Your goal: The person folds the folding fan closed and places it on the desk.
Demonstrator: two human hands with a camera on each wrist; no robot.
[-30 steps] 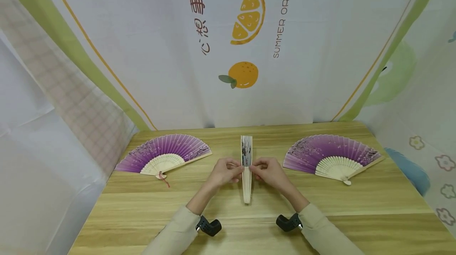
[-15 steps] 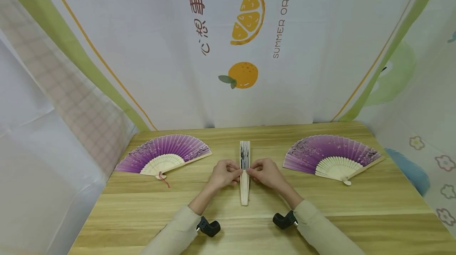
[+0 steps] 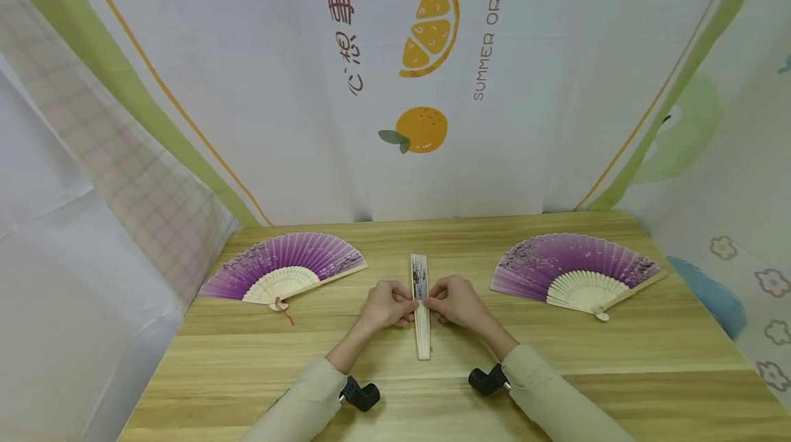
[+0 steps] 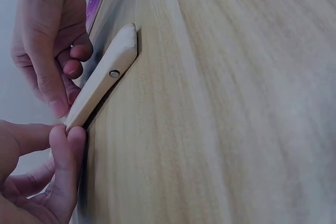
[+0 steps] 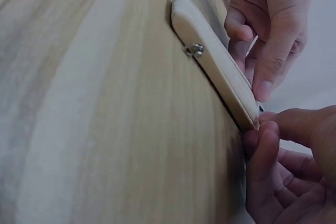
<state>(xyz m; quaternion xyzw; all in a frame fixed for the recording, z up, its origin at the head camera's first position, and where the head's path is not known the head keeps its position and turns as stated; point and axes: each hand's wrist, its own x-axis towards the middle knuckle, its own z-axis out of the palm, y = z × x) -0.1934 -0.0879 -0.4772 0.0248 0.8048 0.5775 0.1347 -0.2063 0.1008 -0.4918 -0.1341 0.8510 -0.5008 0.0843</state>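
A folded hand fan (image 3: 423, 333) with pale ribs and a grey-and-black patterned leaf lies near the middle of the table, its far end leaning slightly left. My left hand (image 3: 386, 305) pinches its left edge between thumb and fingers. Opposite it, my right hand (image 3: 460, 302) pinches the right edge at about the same height. A metal rivet shows near the narrow end of the fan (image 4: 105, 80) in the left wrist view. In the right wrist view, the narrow end of the fan (image 5: 210, 61) sits on or just above the wood; I cannot tell which.
A spread purple fan (image 3: 290, 270) with a red cord lies to the left. Another spread purple fan (image 3: 577, 274) lies to the right. The wooden table (image 3: 395, 401) meets a white curtain (image 3: 296, 154) printed with oranges at its back edge.
Both hands have brought the folded fan slightly toward me and left, and its far end now leans left. It looks a little narrower. The two purple fans have stayed put.
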